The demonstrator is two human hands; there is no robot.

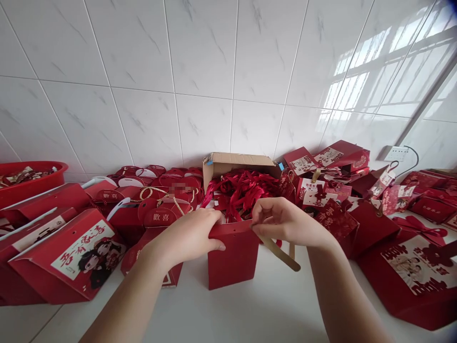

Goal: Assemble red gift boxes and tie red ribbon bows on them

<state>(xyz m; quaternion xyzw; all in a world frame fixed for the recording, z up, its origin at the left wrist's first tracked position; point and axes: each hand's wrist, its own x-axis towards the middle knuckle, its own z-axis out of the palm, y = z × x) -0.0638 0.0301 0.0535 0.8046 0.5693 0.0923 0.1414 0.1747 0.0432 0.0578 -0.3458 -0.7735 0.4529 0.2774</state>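
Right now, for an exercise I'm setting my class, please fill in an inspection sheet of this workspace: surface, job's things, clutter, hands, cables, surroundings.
Surface: white tabletop; a seam line shows at lower left.
Job's things: red gift box, upright, small hole near its top edge; gold strip at its right.
Clutter: decorated red boxes crowd both sides; cardboard box behind, heaped with red satin ribbons; red basin far left.
Hands: left hand grips the gift box's top left; right hand pinches the gold strip near its top right.
Cables: black cable at a white power strip, right.
Surroundings: white marbled wall tiles, window reflection at right.
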